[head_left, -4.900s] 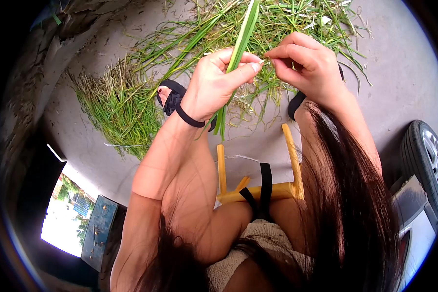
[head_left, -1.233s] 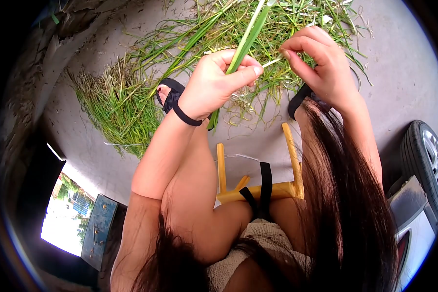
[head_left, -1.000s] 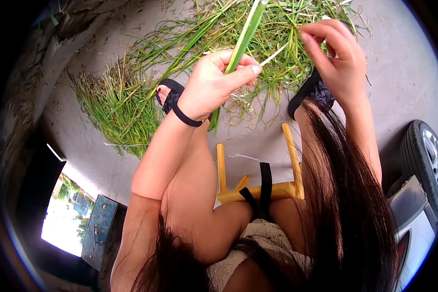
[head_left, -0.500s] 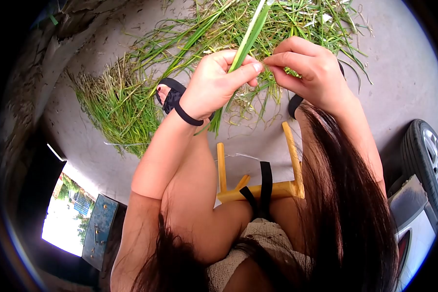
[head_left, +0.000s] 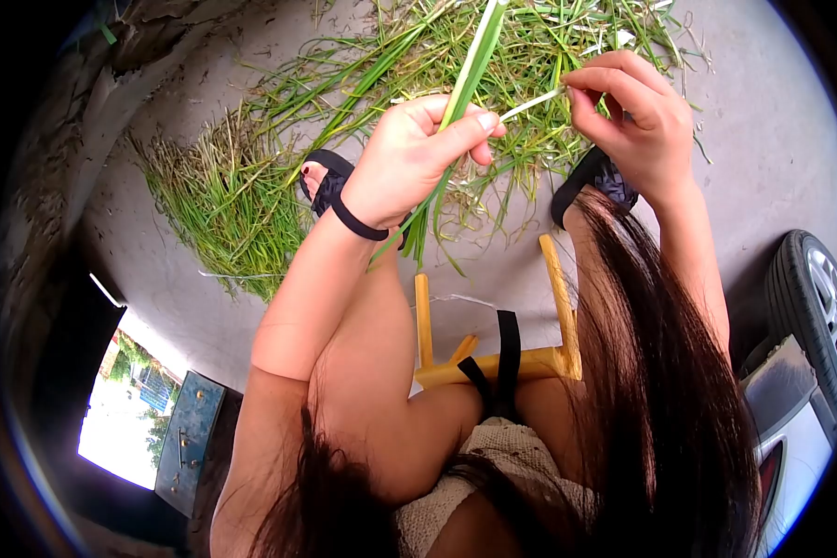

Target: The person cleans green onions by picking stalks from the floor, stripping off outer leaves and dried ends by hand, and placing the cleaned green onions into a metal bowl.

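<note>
My left hand (head_left: pixel 407 160) is closed around a few long, flat green stalks (head_left: pixel 477 67) that look like garlic chives. Their pale ends point up and away, and the green leaves hang down below the hand. A thin whitish strip (head_left: pixel 534 100) stretches from my left fingertips to my right hand (head_left: pixel 637 121), which pinches its far end between thumb and fingers. Beyond both hands a loose heap of the same green stalks (head_left: pixel 363 79) lies on the floor. A denser pile (head_left: pixel 228 209) lies to the left, with brownish ends.
Below my hands is a yellow wooden stool frame (head_left: pixel 493 367) with black straps (head_left: pixel 509 349). My feet in black sandals (head_left: pixel 581 181) stand at the heap's near edge. At the right are a car tyre (head_left: pixel 800 288) and a silver car part (head_left: pixel 795 474). A blue cabinet (head_left: pixel 192 437) stands lower left.
My right hand has moved away from my left, to the right and slightly up, drawing the whitish strip out between them. My left hand stays nearly in place with the stalks.
</note>
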Demonstrator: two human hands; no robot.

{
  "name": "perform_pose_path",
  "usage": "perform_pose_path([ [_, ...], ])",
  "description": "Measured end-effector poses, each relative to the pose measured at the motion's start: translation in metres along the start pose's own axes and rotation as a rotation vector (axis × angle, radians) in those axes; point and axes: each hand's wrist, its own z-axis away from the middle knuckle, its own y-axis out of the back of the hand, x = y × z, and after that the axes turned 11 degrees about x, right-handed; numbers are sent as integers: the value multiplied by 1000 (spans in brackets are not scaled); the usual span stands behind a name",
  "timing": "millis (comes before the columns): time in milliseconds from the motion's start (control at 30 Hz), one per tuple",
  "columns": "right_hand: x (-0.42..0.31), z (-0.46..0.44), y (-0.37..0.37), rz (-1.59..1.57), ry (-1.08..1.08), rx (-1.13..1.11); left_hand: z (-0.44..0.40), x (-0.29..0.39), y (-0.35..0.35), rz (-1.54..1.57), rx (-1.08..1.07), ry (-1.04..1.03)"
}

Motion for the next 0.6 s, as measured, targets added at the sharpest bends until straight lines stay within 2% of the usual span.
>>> perform_pose_path([
  [200,20,0,10,38,-101,230,0,1,2,12,-11,9],
  [300,12,-4,13,55,-192,217,0,0,1,-26,2,-18],
  [333,4,-8,16,-11,-217,58,0,0,0,-35,3,-20],
  [367,2,-10,16,-1,-77,-69,2,1,-2,-44,5,-22],
  [567,-1,-3,-7,-408,-193,-378,3,5,-5,-37,-30,-36],
  [600,1,-1,-7,-478,-262,-343,3,6,-5,-32,-36,-36],
])
